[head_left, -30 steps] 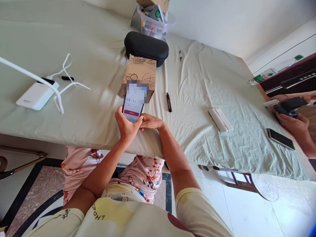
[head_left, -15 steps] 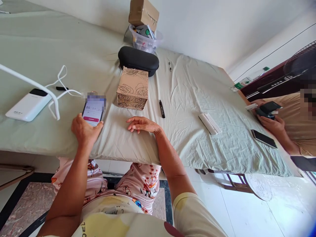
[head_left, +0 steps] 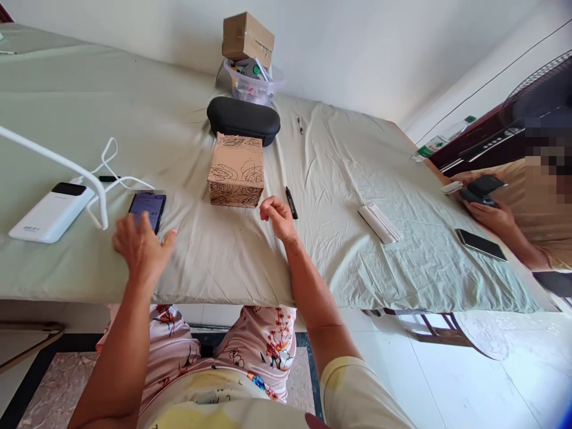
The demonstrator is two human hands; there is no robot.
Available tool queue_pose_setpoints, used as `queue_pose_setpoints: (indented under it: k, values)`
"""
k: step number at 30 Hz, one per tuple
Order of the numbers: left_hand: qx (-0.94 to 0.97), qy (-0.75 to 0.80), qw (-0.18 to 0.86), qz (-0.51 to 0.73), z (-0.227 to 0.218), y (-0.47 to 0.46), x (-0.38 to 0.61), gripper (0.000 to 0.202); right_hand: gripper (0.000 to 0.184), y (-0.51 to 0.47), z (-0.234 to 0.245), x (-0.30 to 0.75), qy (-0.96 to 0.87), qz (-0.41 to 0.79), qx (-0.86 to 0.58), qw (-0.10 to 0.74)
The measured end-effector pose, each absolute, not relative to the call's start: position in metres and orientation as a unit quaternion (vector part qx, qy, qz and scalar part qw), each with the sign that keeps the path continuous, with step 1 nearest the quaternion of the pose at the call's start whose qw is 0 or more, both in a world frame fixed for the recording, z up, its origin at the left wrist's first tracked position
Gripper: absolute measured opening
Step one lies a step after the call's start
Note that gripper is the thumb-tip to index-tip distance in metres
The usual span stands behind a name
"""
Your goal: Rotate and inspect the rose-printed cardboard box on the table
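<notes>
My left hand (head_left: 140,247) hovers with spread, slightly blurred fingers just in front of a phone (head_left: 147,210) that lies flat on the green cloth. It holds nothing. My right hand (head_left: 279,217) is raised a little above the cloth with its fingers loosely curled and nothing in them. It is just right of a patterned cardboard box (head_left: 236,171) and beside a black marker (head_left: 291,202). Behind the box lies a black case (head_left: 243,119).
A white power bank (head_left: 49,211) with white cables (head_left: 105,179) sits at the left. A clear tub (head_left: 252,86) with a small carton (head_left: 248,37) stands at the back. A white flat object (head_left: 379,222) and another phone (head_left: 481,244) lie right, where another person's hands (head_left: 489,211) hold a dark device.
My left hand carried the phone leftward, laid it on the cloth and let go. My right hand left the phone and moved beside the box.
</notes>
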State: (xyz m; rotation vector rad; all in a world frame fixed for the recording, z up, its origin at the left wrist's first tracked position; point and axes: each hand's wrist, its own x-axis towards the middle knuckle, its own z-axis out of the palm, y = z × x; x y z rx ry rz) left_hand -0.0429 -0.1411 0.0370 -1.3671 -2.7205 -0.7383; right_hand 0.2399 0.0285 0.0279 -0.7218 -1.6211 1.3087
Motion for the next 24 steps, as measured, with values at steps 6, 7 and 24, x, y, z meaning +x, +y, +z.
queue_pose_setpoints:
  k: [6, 7, 24]
  values:
    - [-0.569, -0.799, -0.030, -0.194, 0.046, -0.068, -0.005, 0.059, 0.063, 0.034, 0.015, 0.241, -0.731, 0.216, -0.370, 0.532]
    - [-0.584, -0.790, -0.025, -0.183, 0.045, -0.053, -0.003, 0.053, 0.068, 0.035, 0.013, 0.240, -0.761, 0.184, -0.360, 0.507]
    - [-0.595, -0.742, -0.060, -0.301, -0.001, -0.010, 0.007, 0.048, 0.077, 0.039, 0.007, 0.236, -0.841, 0.137, -0.301, 0.429]
